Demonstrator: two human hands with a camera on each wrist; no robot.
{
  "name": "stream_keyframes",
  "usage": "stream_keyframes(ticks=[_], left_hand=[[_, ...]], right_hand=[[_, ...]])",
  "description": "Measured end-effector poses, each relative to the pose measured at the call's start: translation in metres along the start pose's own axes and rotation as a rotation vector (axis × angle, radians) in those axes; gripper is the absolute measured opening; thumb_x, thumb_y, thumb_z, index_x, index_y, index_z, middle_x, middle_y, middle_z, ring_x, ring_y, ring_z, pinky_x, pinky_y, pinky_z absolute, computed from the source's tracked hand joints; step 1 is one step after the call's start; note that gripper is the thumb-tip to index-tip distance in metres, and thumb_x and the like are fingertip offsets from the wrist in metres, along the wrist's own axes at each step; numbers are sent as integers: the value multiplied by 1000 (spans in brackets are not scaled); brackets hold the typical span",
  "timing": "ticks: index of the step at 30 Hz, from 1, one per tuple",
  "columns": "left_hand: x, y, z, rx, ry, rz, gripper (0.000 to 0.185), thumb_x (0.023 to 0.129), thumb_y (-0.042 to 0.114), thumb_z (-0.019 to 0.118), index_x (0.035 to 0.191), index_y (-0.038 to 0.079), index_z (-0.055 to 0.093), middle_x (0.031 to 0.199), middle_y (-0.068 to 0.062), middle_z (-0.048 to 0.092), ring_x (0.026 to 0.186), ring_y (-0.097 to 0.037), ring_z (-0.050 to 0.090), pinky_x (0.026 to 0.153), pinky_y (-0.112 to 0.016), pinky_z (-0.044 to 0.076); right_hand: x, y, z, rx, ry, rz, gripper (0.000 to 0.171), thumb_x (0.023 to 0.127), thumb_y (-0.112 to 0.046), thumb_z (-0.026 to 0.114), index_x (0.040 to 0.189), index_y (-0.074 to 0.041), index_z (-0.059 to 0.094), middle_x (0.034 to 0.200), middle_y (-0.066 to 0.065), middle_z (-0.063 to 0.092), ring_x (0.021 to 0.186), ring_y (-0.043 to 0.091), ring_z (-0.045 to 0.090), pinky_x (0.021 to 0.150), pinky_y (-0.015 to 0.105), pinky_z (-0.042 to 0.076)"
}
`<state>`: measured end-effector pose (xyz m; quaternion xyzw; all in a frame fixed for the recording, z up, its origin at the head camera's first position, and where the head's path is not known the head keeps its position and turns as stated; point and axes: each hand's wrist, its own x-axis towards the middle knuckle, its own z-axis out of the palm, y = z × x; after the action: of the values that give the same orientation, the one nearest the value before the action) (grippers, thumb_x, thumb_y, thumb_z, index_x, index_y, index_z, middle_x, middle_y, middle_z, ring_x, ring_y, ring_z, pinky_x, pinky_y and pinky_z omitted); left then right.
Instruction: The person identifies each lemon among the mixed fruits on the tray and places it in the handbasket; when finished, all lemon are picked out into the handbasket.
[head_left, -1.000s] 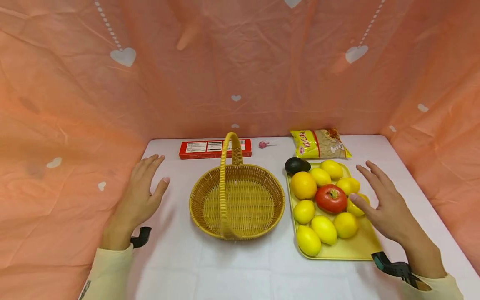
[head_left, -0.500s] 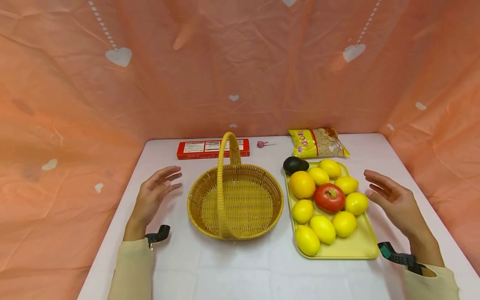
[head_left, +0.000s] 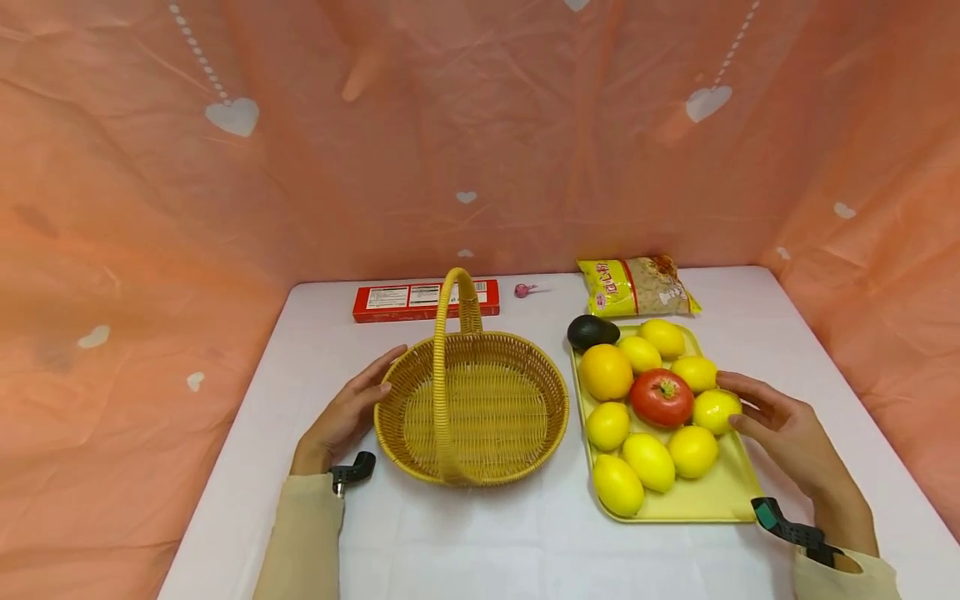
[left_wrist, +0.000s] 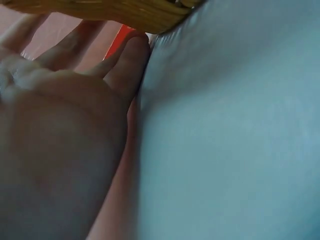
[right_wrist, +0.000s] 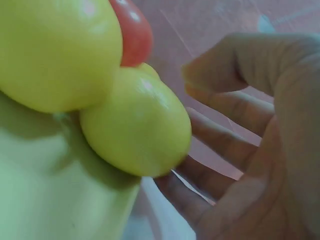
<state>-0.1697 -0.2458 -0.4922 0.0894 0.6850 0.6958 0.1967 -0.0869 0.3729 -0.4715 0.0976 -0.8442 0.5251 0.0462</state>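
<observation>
Fingers extended, the left hand (head_left: 348,417) touches the left side of the wicker basket (head_left: 510,417) on the worktop (head_left: 450,550). The right hand (head_left: 795,437), loosely spread, is at the rightmost lemon (head_left: 715,412) on the yellow tray (head_left: 708,504).

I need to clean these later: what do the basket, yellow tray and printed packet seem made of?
Basket: woven strands with a slight sheen; the interlaced pattern shows, but natural rattan or plastic wicker stays open.
Yellow tray: probably smooth, satin plastic, judging by its even color and rounded corner.
Printed packet: likely thin plastic film, somewhat glossy, given its pillow shape.
</observation>
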Motion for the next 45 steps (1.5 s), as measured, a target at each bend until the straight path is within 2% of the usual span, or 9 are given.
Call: stream_keyframes(ticks=[3,7,11,15,20,25,29,32,45], left_hand=[[-1,-4,-4,-18,-29,3,61,114,22,52,173,24,36,183,-1,25,166,-25,26,135,-63,17],[-1,-8,-8,-34,-37,18,60,114,21,51,172,21,37,181,-2,31,157,-14,39,127,-42,38],[-3,-7,-6,-65,-26,35,59,114,19,52,172,15,38,180,-2,32,157,-12,39,117,-25,47],[-4,-7,-5,-90,-22,54,60,113,14,53,171,12,39,179,-1,33,157,-12,38,117,-24,48],[-3,-9,-5,-118,-36,63,60,111,8,52,170,12,40,177,1,37,156,-13,40,118,-27,48],[-2,-12,-7,-128,-40,67,59,111,6,51,169,12,42,174,3,41,153,-12,44,118,-28,49],[-3,-12,-10,-131,-50,80,60,111,5,50,170,11,40,174,2,40,153,-12,44,118,-28,49],[-3,-11,-12,-143,-50,88,61,110,3,50,170,10,40,173,3,41,153,-12,44,118,-28,50],[-1,-11,-8,-146,-30,62,61,110,6,52,169,10,41,173,4,41,154,-12,42,117,-28,50]], right_hand=[[-10,4,-5,-17,-15,75,50,102,5,71,151,7,59,138,-31,65,123,-16,60,96,3,50],[-18,3,-9,-77,-41,196,52,103,-9,77,151,3,60,129,-38,62,113,-19,61,89,5,54],[-20,1,-11,-85,-83,255,56,102,-15,79,153,1,60,127,-40,59,109,-15,65,86,9,57],[-19,1,-11,-139,-94,250,56,102,-19,80,152,0,62,125,-40,59,106,-14,66,85,10,58],[-25,-6,-15,-221,-29,228,54,100,-20,82,149,-4,65,123,-43,57,106,-21,60,82,4,53],[-23,-28,-9,-124,61,97,51,98,0,79,147,2,64,129,-33,66,112,-16,63,87,4,54],[-5,-55,14,173,115,-51,50,94,21,71,142,14,63,135,-8,74,119,3,69,95,12,58],[15,-77,38,332,91,-111,48,94,23,68,140,16,63,136,1,74,119,12,70,95,18,61],[101,-149,155,410,-233,-19,47,99,-10,83,143,-6,70,140,8,72,119,22,75,95,32,65]])
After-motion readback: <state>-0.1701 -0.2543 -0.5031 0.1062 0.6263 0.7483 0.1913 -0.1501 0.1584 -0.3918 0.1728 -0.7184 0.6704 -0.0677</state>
